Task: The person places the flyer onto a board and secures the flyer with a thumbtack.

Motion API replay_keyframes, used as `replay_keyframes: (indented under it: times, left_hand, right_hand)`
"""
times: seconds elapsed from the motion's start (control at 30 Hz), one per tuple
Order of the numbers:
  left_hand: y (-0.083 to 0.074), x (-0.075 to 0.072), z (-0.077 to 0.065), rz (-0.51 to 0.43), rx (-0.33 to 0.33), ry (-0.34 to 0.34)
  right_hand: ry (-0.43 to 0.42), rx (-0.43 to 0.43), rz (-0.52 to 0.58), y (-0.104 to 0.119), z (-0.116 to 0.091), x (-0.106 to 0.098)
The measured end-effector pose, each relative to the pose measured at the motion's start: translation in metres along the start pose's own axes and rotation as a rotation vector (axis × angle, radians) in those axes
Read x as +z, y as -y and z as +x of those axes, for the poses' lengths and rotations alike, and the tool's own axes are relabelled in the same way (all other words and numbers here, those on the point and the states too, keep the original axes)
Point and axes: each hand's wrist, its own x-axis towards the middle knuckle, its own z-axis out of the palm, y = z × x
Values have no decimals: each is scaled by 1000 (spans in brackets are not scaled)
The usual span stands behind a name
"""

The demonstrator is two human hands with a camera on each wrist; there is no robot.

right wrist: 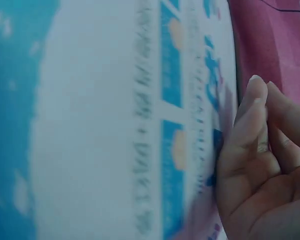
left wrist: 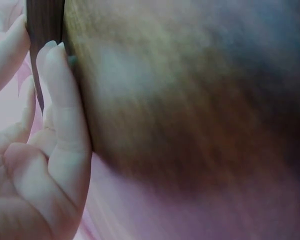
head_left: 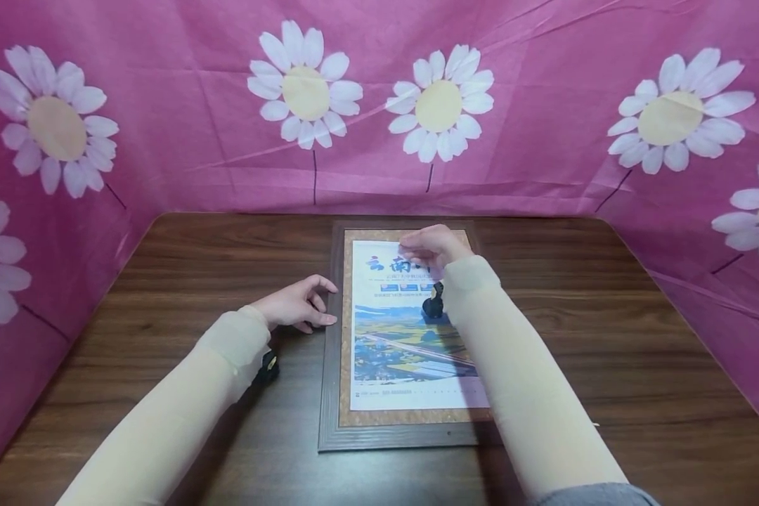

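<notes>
A printed poster [head_left: 411,351] with large characters and a colourful landscape lies on a cork board [head_left: 392,417] in a dark wooden frame. My right hand [head_left: 436,246] is over the poster's top part. In the right wrist view, the thumb and fingertips [right wrist: 255,90] come close together beside the poster's top edge; whether something small is between them is hidden. My left hand [head_left: 300,303] rests by the board's left side, its thumb and fingers loosely bent. Seen from the left wrist, the thumb [left wrist: 62,95] lies against the dark frame [left wrist: 45,22].
The board lies on a brown wood-grain table [head_left: 582,302]. A tiny pale object [head_left: 597,424] is on the table right of my right forearm. Pink cloth [head_left: 367,169] with daisies hangs behind and at both sides. A black wrist camera [head_left: 433,302] sits under the right wrist.
</notes>
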Motion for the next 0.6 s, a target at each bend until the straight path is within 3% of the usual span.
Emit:
replay_keyframes:
  times: [0.23,0.6]
  left_hand:
    - [-2,1,-1,3,-1,1]
    - [1,1,3,1,6,0]
  right_hand:
    - [-49,39,46,-7,-1,7]
    - [-101,-34,-3,-14,12,10]
